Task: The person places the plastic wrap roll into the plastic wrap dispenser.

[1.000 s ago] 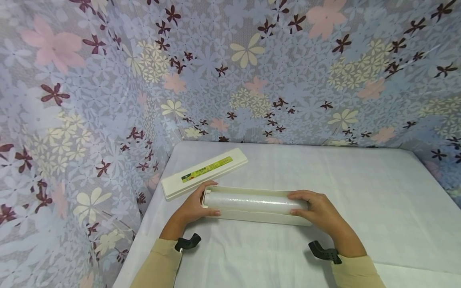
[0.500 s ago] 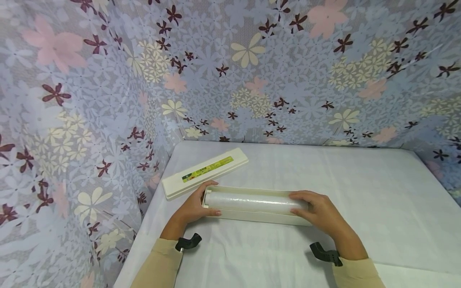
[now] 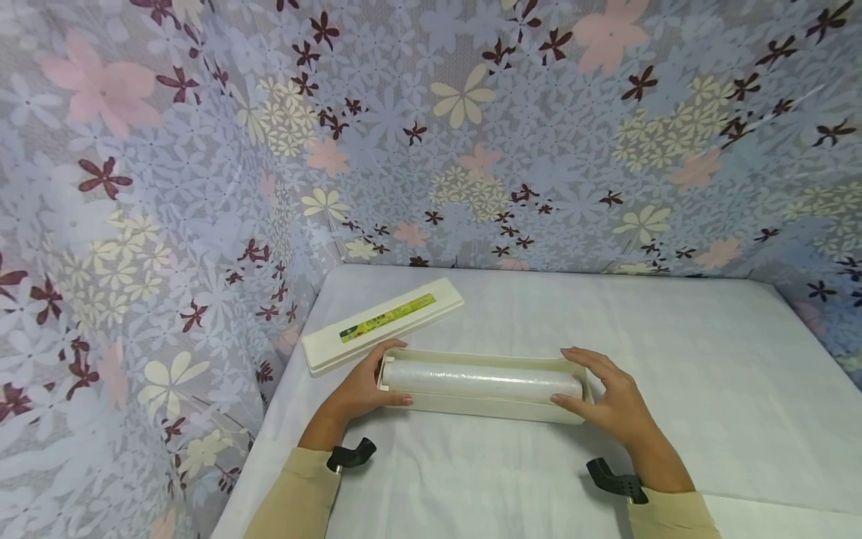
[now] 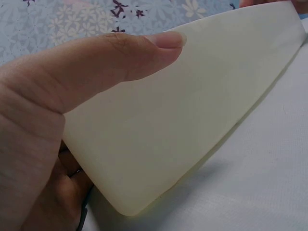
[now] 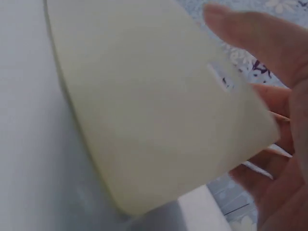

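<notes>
An off-white cling film box, long and without its cover, lies across the table with a shiny roll of cling film inside it. My left hand grips its left end, thumb over the front wall and fingers behind. In the left wrist view the thumb lies along the upper part of the wall. My right hand is spread around the right end, fingers by the back rim and thumb over the front rim. The right wrist view shows this thumb raised beside the rim.
Behind the box, at the left, lies the off-white lid with a yellow-green label. A white cloth covers the table. Flowered fabric hangs at the back and left. Each wrist wears a black mount.
My right hand has moved right and spread wider, off the roll's right end, which now shows. The left hand, the box and the lid stay in place.
</notes>
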`<action>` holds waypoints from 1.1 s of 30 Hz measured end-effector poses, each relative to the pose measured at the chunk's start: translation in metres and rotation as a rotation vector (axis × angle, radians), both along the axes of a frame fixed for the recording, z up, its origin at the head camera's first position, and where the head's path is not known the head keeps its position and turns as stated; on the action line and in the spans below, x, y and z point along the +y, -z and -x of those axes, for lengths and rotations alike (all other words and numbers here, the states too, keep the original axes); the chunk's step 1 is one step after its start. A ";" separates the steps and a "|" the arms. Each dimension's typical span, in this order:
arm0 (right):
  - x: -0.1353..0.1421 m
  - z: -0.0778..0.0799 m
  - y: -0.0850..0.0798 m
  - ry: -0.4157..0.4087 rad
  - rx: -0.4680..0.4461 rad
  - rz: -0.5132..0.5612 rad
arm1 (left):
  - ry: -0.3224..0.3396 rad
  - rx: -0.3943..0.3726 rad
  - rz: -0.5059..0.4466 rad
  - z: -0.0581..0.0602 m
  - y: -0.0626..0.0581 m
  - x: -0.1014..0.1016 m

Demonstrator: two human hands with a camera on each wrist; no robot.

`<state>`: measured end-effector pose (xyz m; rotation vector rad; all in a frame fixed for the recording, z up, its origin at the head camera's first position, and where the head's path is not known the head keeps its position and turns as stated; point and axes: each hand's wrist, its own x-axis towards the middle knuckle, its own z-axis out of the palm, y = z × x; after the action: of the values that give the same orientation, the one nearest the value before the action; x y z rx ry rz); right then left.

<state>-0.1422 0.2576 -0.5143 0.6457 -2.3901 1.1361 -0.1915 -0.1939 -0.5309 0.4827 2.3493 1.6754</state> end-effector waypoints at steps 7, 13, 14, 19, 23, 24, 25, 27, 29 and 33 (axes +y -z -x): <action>0.002 -0.001 0.007 0.027 -0.154 -0.049 | 0.000 -0.003 0.010 -0.001 0.001 0.000; 0.001 0.000 0.013 -0.031 -0.309 0.079 | -0.003 -0.005 0.012 -0.001 0.000 0.000; 0.001 0.001 0.015 -0.043 -0.339 0.105 | -0.002 -0.004 0.011 -0.001 0.000 0.000; 0.002 0.003 0.021 -0.074 -0.420 0.177 | 0.013 -0.007 -0.010 0.000 -0.002 -0.001; 0.004 0.005 0.024 -0.079 -0.433 0.184 | 0.045 0.027 -0.075 -0.001 -0.007 -0.003; 0.004 0.005 0.025 -0.078 -0.437 0.180 | 0.060 0.047 -0.118 -0.002 -0.010 -0.004; 0.004 0.006 0.025 -0.077 -0.441 0.179 | 0.072 0.077 -0.175 -0.002 -0.012 -0.007; 0.003 0.006 0.025 -0.075 -0.449 0.178 | 0.079 0.155 -0.316 -0.003 -0.017 -0.013; 0.003 0.005 0.025 -0.072 -0.451 0.177 | 0.052 0.230 -0.471 -0.003 -0.023 -0.021; 0.005 0.003 0.024 -0.067 -0.447 0.189 | -0.228 0.388 -0.503 -0.001 -0.027 -0.043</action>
<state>-0.1449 0.2627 -0.5387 0.4462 -2.5846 1.6586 -0.1907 -0.2373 -0.5040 0.7009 2.2767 2.4975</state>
